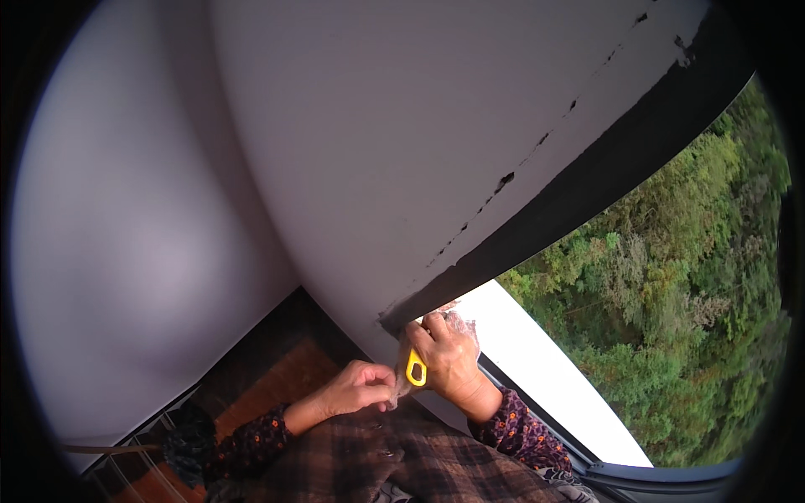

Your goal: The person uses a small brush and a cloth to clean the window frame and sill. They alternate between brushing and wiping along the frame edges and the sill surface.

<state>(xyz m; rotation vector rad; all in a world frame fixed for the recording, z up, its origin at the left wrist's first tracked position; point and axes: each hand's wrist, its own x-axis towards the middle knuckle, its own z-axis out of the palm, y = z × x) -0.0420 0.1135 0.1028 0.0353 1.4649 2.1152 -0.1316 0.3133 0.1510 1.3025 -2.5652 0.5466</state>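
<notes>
My right hand [449, 358] grips a hand tool by its yellow handle [412, 357], which has a hanging hole at its end. The tool's working end is hidden behind my fingers. A crumpled, thin pinkish-white cloth or film [471, 331] is bunched in the same hand, at the lower end of a dark band [534, 217] along the wall's edge. Close by on the left, my left hand [361, 386] pinches a hanging end of what looks like the same material between thumb and fingers. A broken line of dark gouges [505, 182] runs up the pale wall [390, 138] beside the band.
Beyond the wall's edge is a window with a bright white sill [534, 364] and a dark frame [660, 471]; trees [660, 302] stand outside. Another pale wall surface [144, 251] rises at left. Below lies a reddish-brown floor [277, 383], with a dark bundle [188, 434] near a wire rack [129, 468].
</notes>
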